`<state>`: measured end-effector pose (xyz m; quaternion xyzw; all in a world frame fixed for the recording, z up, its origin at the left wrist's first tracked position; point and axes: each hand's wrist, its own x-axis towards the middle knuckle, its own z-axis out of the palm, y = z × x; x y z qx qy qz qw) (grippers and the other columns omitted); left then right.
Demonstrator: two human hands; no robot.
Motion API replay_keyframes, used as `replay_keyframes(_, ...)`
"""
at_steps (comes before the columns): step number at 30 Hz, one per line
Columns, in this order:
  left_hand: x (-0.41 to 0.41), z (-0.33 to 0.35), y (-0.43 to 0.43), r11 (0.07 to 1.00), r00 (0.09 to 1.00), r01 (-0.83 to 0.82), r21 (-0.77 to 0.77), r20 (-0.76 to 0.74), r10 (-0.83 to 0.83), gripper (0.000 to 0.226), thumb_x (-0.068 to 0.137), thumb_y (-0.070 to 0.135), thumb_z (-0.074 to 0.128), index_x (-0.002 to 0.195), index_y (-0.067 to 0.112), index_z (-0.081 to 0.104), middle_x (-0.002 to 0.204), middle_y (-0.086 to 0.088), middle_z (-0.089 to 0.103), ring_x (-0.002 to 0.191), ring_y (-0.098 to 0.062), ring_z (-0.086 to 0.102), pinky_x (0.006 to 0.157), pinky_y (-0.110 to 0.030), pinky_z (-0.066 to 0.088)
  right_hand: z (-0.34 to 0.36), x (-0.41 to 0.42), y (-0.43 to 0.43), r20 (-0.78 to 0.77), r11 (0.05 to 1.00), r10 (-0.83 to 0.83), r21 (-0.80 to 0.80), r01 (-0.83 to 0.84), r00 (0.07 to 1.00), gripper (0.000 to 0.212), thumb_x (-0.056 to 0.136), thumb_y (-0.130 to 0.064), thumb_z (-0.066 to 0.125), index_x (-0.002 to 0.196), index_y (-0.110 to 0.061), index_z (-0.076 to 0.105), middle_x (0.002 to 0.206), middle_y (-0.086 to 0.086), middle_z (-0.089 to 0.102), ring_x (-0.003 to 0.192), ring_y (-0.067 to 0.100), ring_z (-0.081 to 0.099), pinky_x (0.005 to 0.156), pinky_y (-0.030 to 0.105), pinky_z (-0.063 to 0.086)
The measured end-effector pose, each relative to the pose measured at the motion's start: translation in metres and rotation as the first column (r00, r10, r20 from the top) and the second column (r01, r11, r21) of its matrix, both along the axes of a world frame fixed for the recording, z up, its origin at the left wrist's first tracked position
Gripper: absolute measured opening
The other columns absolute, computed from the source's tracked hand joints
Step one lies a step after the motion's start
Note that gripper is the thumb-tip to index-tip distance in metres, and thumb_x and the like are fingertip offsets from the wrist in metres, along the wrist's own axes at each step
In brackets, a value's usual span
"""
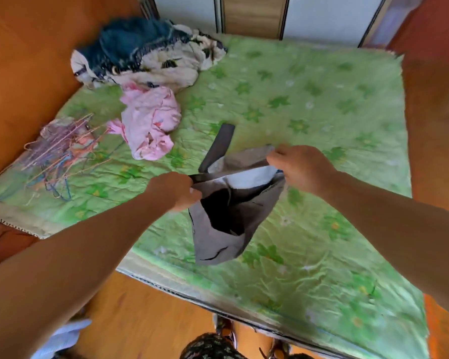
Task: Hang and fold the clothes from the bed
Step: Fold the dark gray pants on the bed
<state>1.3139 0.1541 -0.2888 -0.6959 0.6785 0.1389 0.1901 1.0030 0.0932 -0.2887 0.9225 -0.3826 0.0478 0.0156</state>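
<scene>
You stand on an orange wooden floor (145, 307) at the near edge of the bed (322, 268), which is spread with a green flowered cover. Both bare arms reach out over it. Your left hand (175, 190) has its fingers curled tightly round one edge of a grey garment (231, 221), and your right hand (296, 168) pinches the opposite edge between curled fingers. The cloth is stretched open between the two hands and its lower part sags toward the cover, with a dark strip trailing away behind it. Farther out to the left, a crumpled pink garment (151, 123) lies on the cover beside a tangle of thin coloured hangers (62, 151). Beyond these, a heap of dark blue and cream clothes (145, 55) sits at the far left corner. Pale wardrobe doors (254, 14) close the background.
</scene>
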Motion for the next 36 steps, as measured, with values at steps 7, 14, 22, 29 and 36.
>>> replay_keyframes(7, -0.029, 0.073, -0.021, 0.969, 0.995, -0.003, -0.249, -0.096, -0.022, 0.020, 0.087, 0.021, 0.060, 0.105, 0.014, 0.067, 0.105, -0.010, 0.065, 0.103, -0.033, 0.065, 0.078, -0.038, 0.054, 0.109, -0.068, -0.016, -0.277, 0.983, -0.097, -0.177, 0.049, 0.956, 0.017, 0.068, 0.002, 0.075, 0.080, -0.010, 0.069, 0.089, 0.015, 0.058, 0.074, 0.036, 0.061, 0.049, 0.036, 0.047)
replay_keyframes(14, -0.078, 0.122, -0.035, 0.979, 0.972, 0.053, -0.199, -0.215, -0.097, 0.034, 0.088, -0.003, 0.050, 0.105, 0.013, 0.075, 0.109, -0.011, 0.068, 0.104, -0.030, 0.064, 0.078, -0.029, 0.045, 0.196, -0.139, 0.007, -0.269, 0.950, -0.304, -0.155, 0.271, 0.914, 0.039, 0.099, -0.059, 0.046, 0.091, -0.022, 0.054, 0.095, -0.003, 0.047, 0.081, 0.020, 0.050, 0.061, 0.033, 0.039)
replay_keyframes(22, -0.134, 0.148, -0.040, 0.912, 0.935, 0.321, -0.256, -0.067, -0.347, 0.052, 0.077, 0.068, 0.067, 0.087, 0.018, 0.067, 0.092, -0.001, 0.063, 0.082, -0.020, 0.062, 0.065, -0.034, 0.049, 0.235, -0.224, 0.040, -0.151, 0.893, -0.450, -0.103, 0.439, 0.880, 0.016, 0.097, -0.037, 0.059, 0.093, -0.022, 0.061, 0.097, -0.003, 0.050, 0.097, 0.026, 0.058, 0.078, 0.039, 0.050)
replay_keyframes(29, -0.153, 0.232, -0.070, 0.798, 0.816, 0.288, -0.530, -0.301, -0.494, 0.018, 0.085, 0.035, 0.068, 0.082, 0.018, 0.064, 0.087, -0.002, 0.053, 0.087, -0.027, 0.058, 0.070, -0.031, 0.034, 0.283, -0.278, 0.046, 0.247, 0.795, -0.588, 0.004, 0.606, 0.770, 0.018, 0.093, -0.022, 0.068, 0.078, -0.013, 0.065, 0.081, 0.006, 0.062, 0.081, 0.026, 0.057, 0.073, 0.040, 0.045)
replay_keyframes(36, -0.155, 0.359, -0.079, 0.817, 0.651, 0.092, -0.569, -0.587, -0.482, 0.015, 0.097, -0.005, 0.057, 0.094, 0.002, 0.069, 0.085, -0.008, 0.068, 0.075, -0.005, 0.062, 0.064, -0.012, 0.048, 0.350, -0.297, 0.038, 0.783, 0.818, -0.482, 0.241, 0.522, 0.394, 0.027, 0.096, -0.009, 0.066, 0.070, -0.009, 0.058, 0.071, 0.008, 0.055, 0.071, 0.022, 0.060, 0.071, 0.040, 0.059)
